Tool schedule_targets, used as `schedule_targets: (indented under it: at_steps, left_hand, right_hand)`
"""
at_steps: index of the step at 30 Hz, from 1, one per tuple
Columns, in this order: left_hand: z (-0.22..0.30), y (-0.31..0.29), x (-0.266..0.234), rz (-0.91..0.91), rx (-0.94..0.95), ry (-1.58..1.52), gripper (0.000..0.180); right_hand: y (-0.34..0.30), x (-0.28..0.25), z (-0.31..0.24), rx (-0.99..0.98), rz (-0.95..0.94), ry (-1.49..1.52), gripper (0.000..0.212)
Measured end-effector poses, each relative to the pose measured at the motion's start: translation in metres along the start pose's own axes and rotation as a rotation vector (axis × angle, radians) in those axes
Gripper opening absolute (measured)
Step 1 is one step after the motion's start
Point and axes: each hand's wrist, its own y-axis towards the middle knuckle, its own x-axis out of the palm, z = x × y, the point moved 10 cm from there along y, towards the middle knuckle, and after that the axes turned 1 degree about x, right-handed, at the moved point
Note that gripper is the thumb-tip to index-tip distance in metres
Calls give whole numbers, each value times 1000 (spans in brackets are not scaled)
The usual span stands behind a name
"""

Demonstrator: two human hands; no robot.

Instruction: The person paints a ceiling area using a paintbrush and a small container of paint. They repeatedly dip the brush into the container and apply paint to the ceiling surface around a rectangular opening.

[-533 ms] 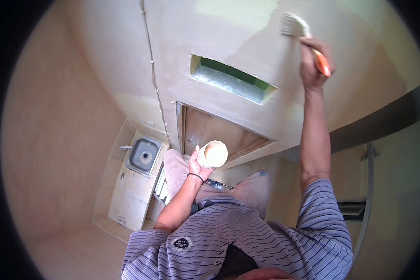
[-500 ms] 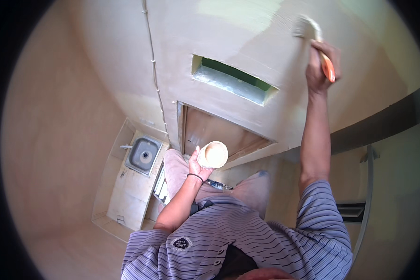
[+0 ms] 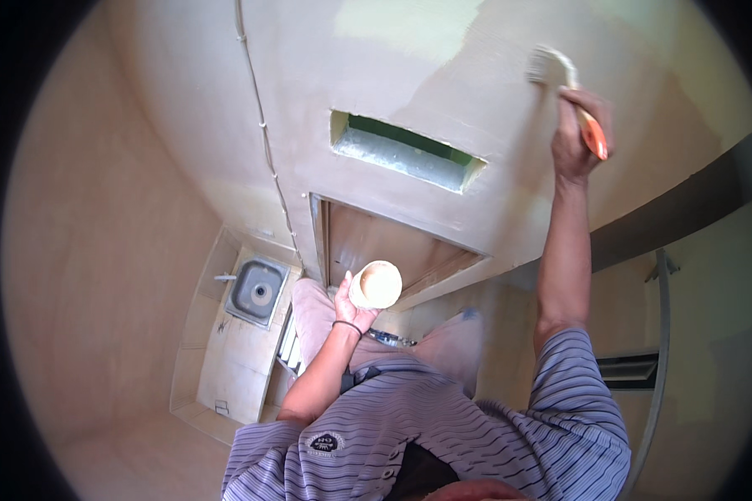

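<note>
Up at the right, my right hand is closed round the handle of a paintbrush, whose orange end points back toward me. The brush's pale bristles lie against the wall, which is coated pinkish-beige with pale greenish patches at the top. Low in front of my body, my left hand grips a round paint pot from its left side. Light beige paint shows inside its open top, and pale smears cover its rim.
A slot-like opening cuts through the wall above a brown door. A cable runs down the wall to their left. Further left, a metal sink sits in a tiled counter. A dark band curves across at right.
The brush and my right hand have shifted slightly down the wall. The wall's fixed features also sit a little lower and further left in view. Both grips are unchanged.
</note>
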Motion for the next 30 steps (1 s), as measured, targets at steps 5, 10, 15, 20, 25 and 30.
schedule_targets:
  at_steps: [5, 10, 15, 20, 25, 30]
  left_hand:
    - [-1, 1, -4, 36, -6, 10, 62]
    - [-7, 9, -10, 17, -39, 55, 62]
    - [-6, 4, -9, 55, -36, 65, 60]
    - [-4, 4, -8, 29, -24, 56, 65]
    - [-7, 1, -7, 85, -26, 24, 57]
    - [-6, 3, -12, 55, -33, 62, 59]
  right_hand:
    - [14, 10, -40, -258, -59, -474, 18]
    - [1, 47, -56, -237, -299, -107, 18]
    - [63, 15, 22, 142, -7, 283, 10]
    - [95, -53, 52, 258, 289, 151, 3]
    - [99, -78, 4, -248, 372, -572, 15]
    - [64, 0, -21, -437, -62, -603, 17]
